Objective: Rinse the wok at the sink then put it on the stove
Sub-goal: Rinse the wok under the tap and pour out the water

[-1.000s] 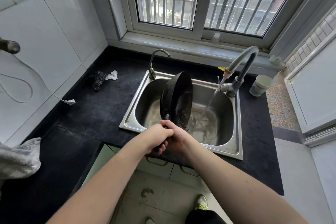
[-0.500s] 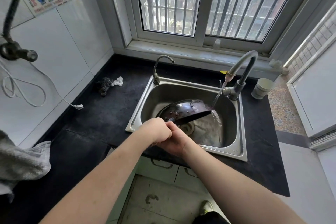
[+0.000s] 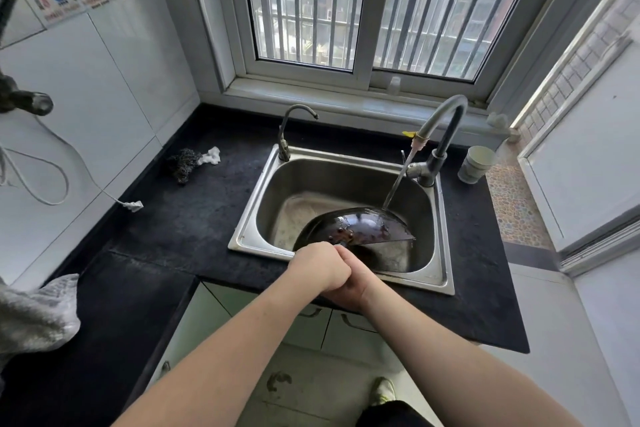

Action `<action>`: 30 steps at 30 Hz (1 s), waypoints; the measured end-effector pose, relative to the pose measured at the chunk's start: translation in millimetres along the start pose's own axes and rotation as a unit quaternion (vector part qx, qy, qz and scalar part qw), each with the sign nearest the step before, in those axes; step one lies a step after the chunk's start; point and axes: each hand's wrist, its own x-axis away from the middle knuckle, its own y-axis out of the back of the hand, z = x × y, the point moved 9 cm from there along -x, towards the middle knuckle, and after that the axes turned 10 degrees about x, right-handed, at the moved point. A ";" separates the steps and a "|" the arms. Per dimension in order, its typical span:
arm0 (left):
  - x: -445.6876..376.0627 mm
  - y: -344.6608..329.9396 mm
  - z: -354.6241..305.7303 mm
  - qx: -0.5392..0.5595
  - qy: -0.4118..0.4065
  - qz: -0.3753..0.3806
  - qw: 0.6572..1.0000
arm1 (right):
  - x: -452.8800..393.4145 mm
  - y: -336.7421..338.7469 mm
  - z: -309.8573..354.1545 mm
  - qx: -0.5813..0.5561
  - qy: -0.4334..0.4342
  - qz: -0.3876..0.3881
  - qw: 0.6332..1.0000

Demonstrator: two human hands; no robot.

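A black wok (image 3: pixel 360 227) is held low inside the steel sink (image 3: pixel 249 218), its open side up and tilted, with brown residue inside. Both hands grip its handle at the sink's front edge: my left hand (image 3: pixel 317 265) is on top, my right hand (image 3: pixel 356 282) underneath, fingers curled round the handle, which is hidden. Water runs from the tall faucet (image 3: pixel 440 128) at the sink's right rear and lands on the wok's far right rim. The stove is not in view.
A smaller faucet (image 3: pixel 289 128) stands at the sink's back left. A steel scourer with a white scrap (image 3: pixel 188 161) lies on the black counter to the left. A pale cup (image 3: pixel 476 163) sits to the right. A grey cloth (image 3: pixel 31 315) and a white cable (image 3: pixel 133 205) are far left.
The wok has swung from standing on edge to lying almost flat, lower in the sink under the water stream. Both hands stay on the handle.
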 end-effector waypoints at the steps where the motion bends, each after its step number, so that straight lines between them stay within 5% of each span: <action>1: 1.0 -3.6 1.1 0.050 0.014 0.002 0.999 | 0.3 3.8 2.0 0.017 0.001 -0.006 1.000; 4: 5.8 -24.6 3.4 0.278 0.064 0.046 0.957 | 2.0 20.1 2.8 0.075 -0.019 -0.041 0.996; 8: 18.8 -63.5 -2.4 0.494 0.100 0.159 0.849 | 13.6 49.4 5.3 0.094 -0.022 -0.112 0.989; 11: 26.3 -91.6 -2.6 0.595 0.147 0.214 0.761 | 19.3 59.7 2.9 0.079 -0.028 -0.135 0.987; 15: 38.3 -124.2 1.4 0.642 0.181 0.275 0.692 | 24.3 76.6 -12.2 0.150 -0.075 -0.152 0.974; 21: 40.8 -151.5 0.3 0.658 0.176 0.288 0.673 | 25.9 102.9 -18.1 0.149 -0.090 -0.195 0.965; 30: 38.9 -169.0 12.8 0.620 0.161 0.311 0.702 | 18.1 102.1 -26.6 0.152 -0.103 -0.219 0.958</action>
